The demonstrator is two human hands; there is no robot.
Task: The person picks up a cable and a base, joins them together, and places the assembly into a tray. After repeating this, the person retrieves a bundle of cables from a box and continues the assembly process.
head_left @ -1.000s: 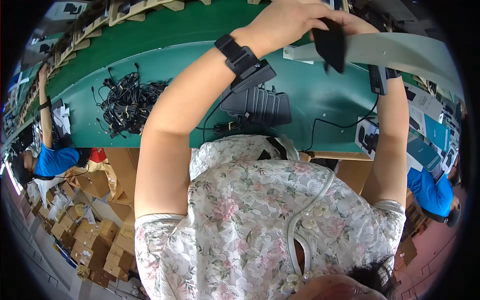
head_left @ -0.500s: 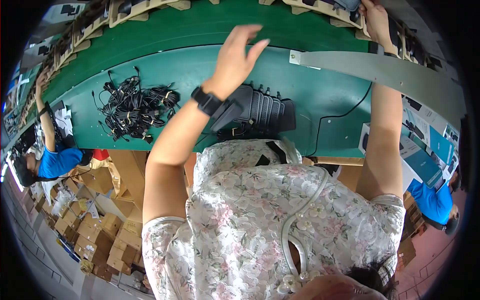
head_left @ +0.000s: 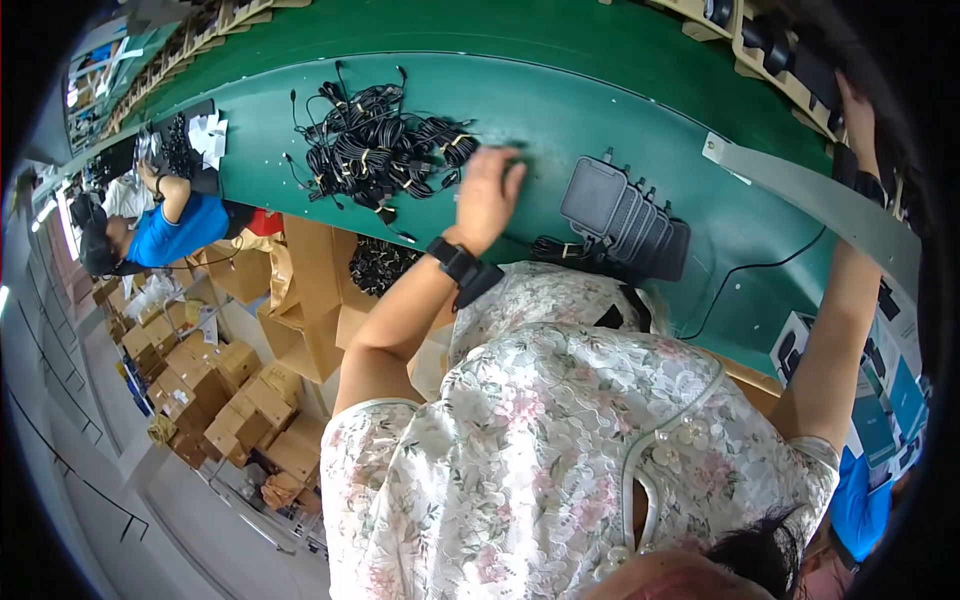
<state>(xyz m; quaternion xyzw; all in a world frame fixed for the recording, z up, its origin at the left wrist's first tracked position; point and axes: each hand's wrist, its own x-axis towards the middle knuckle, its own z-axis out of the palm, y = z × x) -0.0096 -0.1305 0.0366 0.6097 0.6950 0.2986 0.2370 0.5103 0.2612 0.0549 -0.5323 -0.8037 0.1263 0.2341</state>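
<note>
My left hand (head_left: pixel 487 195) hovers over the green worktop, open, its fingers stretched out just right of a pile of black cable bundles (head_left: pixel 375 150) with pale ties. It holds nothing. Several dark grey flat devices with short stubs (head_left: pixel 630 220) lean in a row, right of that hand and in front of my body. At the far right, my right hand (head_left: pixel 858 115) reaches up beside a dark box-shaped device (head_left: pixel 815 75) in a beige tray (head_left: pixel 752 62). Its fingers are partly hidden, so I cannot tell whether it grips the device.
A grey metal bar (head_left: pixel 800 178) crosses above the worktop (head_left: pixel 530 95) on the right, over my right forearm. A black cord (head_left: pixel 770 266) lies below it. Printed boxes (head_left: pixel 875 420) stand at right. Co-workers in blue (head_left: pixel 190 230) are at both sides; cardboard boxes (head_left: pixel 235 400) fill the lower left.
My left hand has lowered from above the leaning devices toward the cable pile. My right hand has shifted along the trays at the right. The whole view has turned.
</note>
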